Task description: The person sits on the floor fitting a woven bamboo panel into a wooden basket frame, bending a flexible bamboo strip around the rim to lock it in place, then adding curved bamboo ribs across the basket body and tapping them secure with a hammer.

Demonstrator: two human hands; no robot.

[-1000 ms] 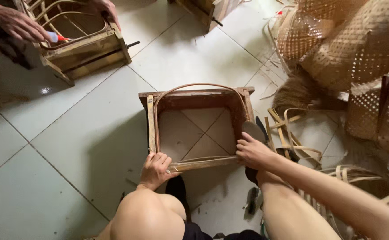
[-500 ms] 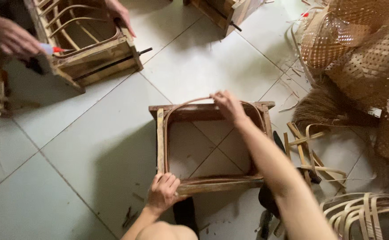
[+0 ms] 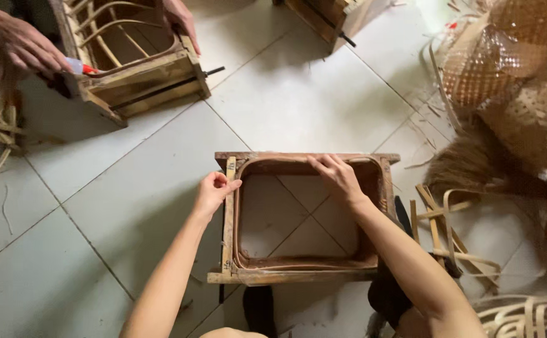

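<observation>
1. pale tiled floor (image 3: 98, 206), strewn with cane work.
2. at centre, square wooden frame (image 3: 304, 216), a bent cane strip (image 3: 298, 164) lining its inside.
3. left hand (image 3: 214, 193) pinching the frame's left rail.
4. right hand (image 3: 339, 178) pressing the strip, fingers spread.
5. beyond, a co-worker's hands (image 3: 23, 40) on another frame (image 3: 139, 69); woven panels (image 3: 523, 81) at right.

I see a square wooden frame (image 3: 298, 216) lying on the tiled floor (image 3: 129, 188), with a bent cane strip (image 3: 298, 164) lining its inside. My left hand (image 3: 214, 191) grips the frame's left rail near the far corner. My right hand (image 3: 336, 175) presses the strip against the far rail from inside. At upper left another person's hands (image 3: 23, 40) rest on a second frame (image 3: 139, 75), one holding a small red-tipped tool (image 3: 79, 66). Woven panels (image 3: 517, 75) and loose cane strips (image 3: 455, 235) lie to my right.
</observation>
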